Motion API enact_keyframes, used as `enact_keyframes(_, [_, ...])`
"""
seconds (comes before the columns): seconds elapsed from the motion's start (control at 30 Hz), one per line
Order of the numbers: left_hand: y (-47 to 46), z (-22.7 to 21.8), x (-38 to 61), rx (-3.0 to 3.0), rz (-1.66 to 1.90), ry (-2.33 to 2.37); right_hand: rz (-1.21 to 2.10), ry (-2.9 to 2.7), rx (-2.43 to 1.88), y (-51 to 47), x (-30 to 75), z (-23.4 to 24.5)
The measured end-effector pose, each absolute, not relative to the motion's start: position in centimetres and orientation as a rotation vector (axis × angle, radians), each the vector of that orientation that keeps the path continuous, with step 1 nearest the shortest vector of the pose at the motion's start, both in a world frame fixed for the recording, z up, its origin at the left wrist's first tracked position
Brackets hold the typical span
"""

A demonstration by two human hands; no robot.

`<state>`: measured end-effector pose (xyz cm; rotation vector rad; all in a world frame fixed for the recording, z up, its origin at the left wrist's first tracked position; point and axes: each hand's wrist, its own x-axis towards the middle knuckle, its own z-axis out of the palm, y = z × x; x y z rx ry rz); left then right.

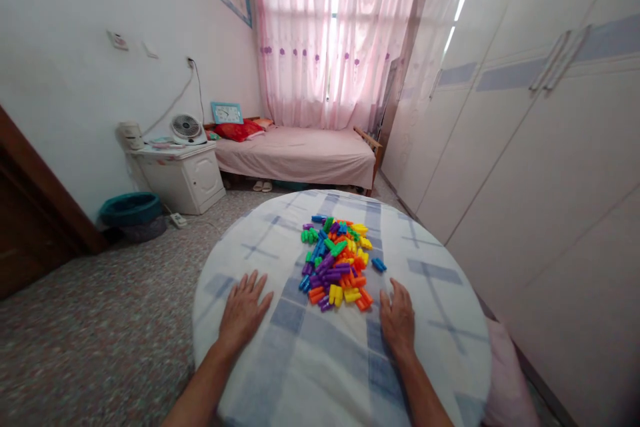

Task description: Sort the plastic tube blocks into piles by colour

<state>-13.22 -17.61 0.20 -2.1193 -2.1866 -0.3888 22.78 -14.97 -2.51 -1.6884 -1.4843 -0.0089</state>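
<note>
A heap of small plastic toy pieces [333, 263] in purple, orange, yellow, green and blue lies in the middle of the round table. My left hand [244, 303] rests flat on the cloth to the left of the heap, fingers spread, holding nothing. To the right of the heap, my right hand [397, 315] lies on the cloth with its fingers stretched out and nothing in it. One blue piece [379, 265] sits apart from the heap, just beyond my right fingertips. Neither hand touches the pieces.
A white and blue checked cloth [320, 373] covers the table. Beyond it stands a bed [305, 150] by pink curtains. A white cabinet [185, 177] carrying a fan [187, 128] and a teal bin [131, 208] are at left. Tall wardrobes [500, 147] line the right side.
</note>
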Motion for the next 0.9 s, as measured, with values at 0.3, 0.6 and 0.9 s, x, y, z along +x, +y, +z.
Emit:
enact_keyframes(0.3, [-17.7,0.4,-13.0,-2.106,-0.426,-2.171,-0.035,-1.533,-1.764,-15.2,22.5,-2.1])
enact_keyframes(0.6, [-17.4,-0.1,-13.2,-2.093,-0.430,-2.161,-0.017,-1.536,-1.788,-15.5,22.2,-1.7])
enact_keyframes(0.9, [-16.7,1.1,-10.7,-2.384,-0.686,-2.066,0.273,-1.592,-1.655,-16.4,21.2,-0.6])
